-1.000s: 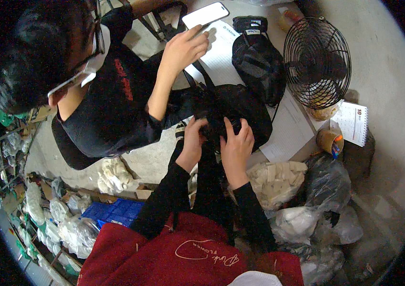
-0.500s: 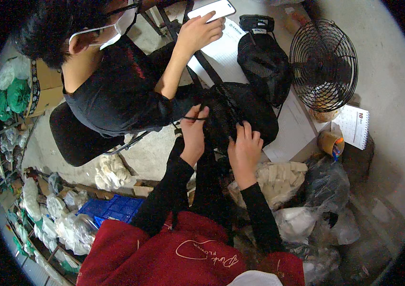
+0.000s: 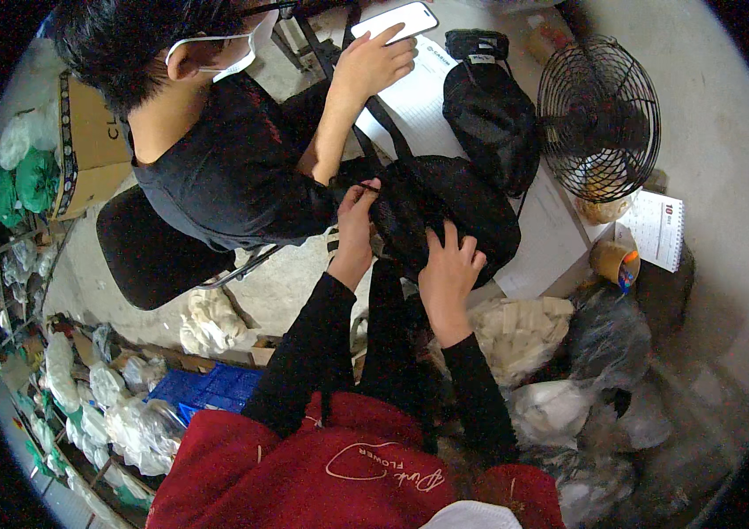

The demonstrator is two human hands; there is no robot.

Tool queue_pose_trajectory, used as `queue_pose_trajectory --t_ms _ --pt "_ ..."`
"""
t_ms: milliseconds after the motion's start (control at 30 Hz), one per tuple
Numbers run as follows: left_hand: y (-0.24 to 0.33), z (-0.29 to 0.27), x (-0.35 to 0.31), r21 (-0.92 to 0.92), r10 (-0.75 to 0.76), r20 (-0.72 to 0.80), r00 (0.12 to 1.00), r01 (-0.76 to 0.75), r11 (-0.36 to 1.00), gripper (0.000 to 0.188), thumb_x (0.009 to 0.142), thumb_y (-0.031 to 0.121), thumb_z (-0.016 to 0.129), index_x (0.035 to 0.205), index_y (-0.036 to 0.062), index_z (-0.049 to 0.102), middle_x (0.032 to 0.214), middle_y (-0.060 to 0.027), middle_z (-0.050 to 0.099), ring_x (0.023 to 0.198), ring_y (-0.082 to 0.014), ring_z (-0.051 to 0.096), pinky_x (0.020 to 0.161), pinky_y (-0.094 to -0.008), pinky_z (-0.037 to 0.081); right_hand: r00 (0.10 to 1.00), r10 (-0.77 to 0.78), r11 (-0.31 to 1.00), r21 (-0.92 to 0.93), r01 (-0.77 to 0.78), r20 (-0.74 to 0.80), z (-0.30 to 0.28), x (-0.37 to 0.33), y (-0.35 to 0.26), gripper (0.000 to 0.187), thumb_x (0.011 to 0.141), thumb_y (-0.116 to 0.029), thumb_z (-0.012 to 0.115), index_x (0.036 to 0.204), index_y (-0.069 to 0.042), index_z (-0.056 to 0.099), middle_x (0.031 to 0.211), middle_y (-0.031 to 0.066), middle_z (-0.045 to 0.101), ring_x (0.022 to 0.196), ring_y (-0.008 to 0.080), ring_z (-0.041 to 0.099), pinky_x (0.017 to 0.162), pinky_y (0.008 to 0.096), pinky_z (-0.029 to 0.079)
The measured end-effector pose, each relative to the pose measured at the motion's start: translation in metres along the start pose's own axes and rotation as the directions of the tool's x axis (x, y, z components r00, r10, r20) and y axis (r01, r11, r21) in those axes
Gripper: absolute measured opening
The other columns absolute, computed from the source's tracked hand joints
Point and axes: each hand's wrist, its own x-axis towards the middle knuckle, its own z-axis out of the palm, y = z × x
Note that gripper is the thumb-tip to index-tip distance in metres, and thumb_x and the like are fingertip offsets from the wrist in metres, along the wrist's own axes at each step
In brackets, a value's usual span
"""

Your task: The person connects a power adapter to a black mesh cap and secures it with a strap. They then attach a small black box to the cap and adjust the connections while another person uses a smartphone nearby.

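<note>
A black bag [image 3: 480, 207] of soft cloth with straps lies on the table in front of me. My left hand [image 3: 355, 236] pinches a dark edge or strap at the bag's left side. My right hand [image 3: 449, 284] is at the bag's near edge, its fingers bent into the dark cloth; the thumb and fingertips are partly hidden. The inside of the bag is too dark to make out. Beyond it lies a black cap or pouch [image 3: 491, 123], touching the bag's far side.
At left a masked person [image 3: 225, 167] sits on a black chair [image 3: 150, 256], holding a white phone [image 3: 395, 24]. A wire-caged fan [image 3: 599, 119], a calendar [image 3: 656, 229] and a pen cup [image 3: 612, 264] stand right. Plastic bags [image 3: 555, 410] lie nearer; a blue crate [image 3: 207, 388] sits lower left.
My left hand has moved slightly toward the bag and now grips closer to it. My right fingers have shifted a little along the cloth. The seated person has leaned slightly right.
</note>
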Motion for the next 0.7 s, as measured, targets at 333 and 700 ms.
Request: queue_pose_trajectory --t_ms 333,700 --pt "0.013 0.002 0.021 0.448 0.148 0.143 0.979 -0.198 0.872 0.015 0.094 0.016 0.058 0.101 0.0054 0.067 0.086 0.0014 0.062 0.075 -0.0082 0.055 0.066 -0.0230 0.042 0.986 -0.040 0.800 0.586 0.129 -0.163 0.014 0.091 -0.023 0.038 0.094 -0.014 0.057 0.130 -0.005 0.056 0.120 0.0184 0.061 0.104 0.0381 0.061 0.087 0.0432 0.053" --pt "-0.003 0.005 0.032 -0.312 -0.119 0.167 0.979 0.167 0.935 0.023 0.090 0.012 0.051 0.110 0.0068 0.063 0.102 -0.0040 0.065 0.094 -0.0178 0.061 0.086 -0.0315 0.049 0.977 -0.064 0.956 0.268 0.118 -0.202 0.010 0.096 -0.022 0.024 0.091 -0.021 0.064 0.113 -0.011 0.068 0.109 0.0111 0.065 0.102 0.0275 0.064 0.069 0.0392 0.057"
